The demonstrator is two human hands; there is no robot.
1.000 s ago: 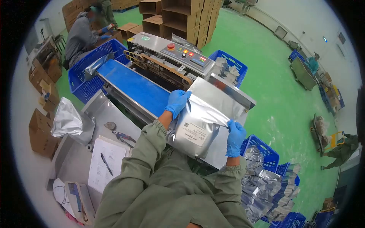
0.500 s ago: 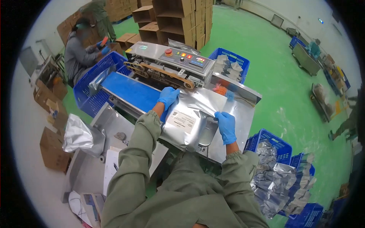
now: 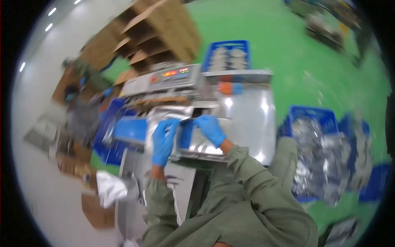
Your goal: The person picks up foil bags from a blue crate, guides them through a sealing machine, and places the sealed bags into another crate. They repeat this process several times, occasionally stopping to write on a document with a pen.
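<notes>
- Foil pouch (image 3: 170,117): silver, lying flat at the infeed end of the sealing machine (image 3: 173,80), its upper edge now up against the machine's sealing slot. Half a second ago it was held further back on the steel tabletop (image 3: 251,119), label up; one second ago it was lifted and tilted. The change is judged as the pouch having been brought to the sealer mouth for feeding.
- Left hand (image 3: 163,142): blue-gloved, laid over the near left part of the pouch, fingers extended; whether a pinch is closed on the foil cannot be told through the motion blur.
- Right hand (image 3: 210,128): blue-gloved, fingers curled on the pouch's right upper part; the grip appears closed on the foil edge, though blur leaves this uncertain.
- View: swung sharply to the right and blurred since the earlier frames, so fine detail is lost.
- Blue conveyor belt (image 3: 129,127): left of the pouch, at the machine's base; nothing is made out on it.
- Blue crate, far (image 3: 230,55): behind the machine; pale silver pouches are held in it.
- Blue crate, right (image 3: 312,119): beside the tabletop; heaped with crumpled silver pouches that spill above the rim.
- Cardboard boxes (image 3: 156,37): stacked beyond the machine, open-sided; contents not visible.
- Loose silver bag (image 3: 109,187): lower left, apart from the hands.
</notes>
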